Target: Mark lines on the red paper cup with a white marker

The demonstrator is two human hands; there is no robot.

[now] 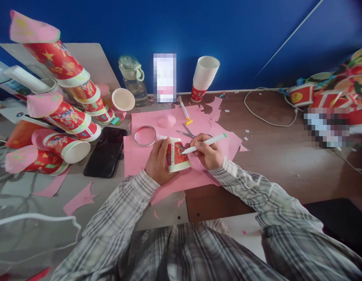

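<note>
My left hand is wrapped round a red and white paper cup, tilted on its side above pink paper. In my right hand is a white marker with a green end, its tip at the cup's printed side. Pink paper sheets lie under both hands. Just beyond them are scissors, partly hidden by my right hand. A roll of tape rests left of the cup. Further back lie a small pink paper cone and a white marker with a yellow cap.
Stacked decorated cups with pink tops stand at left, beside a black phone. A water bottle, a blurred-out upright screen and nested paper cups line the blue wall. A white cable and more red cups are at right.
</note>
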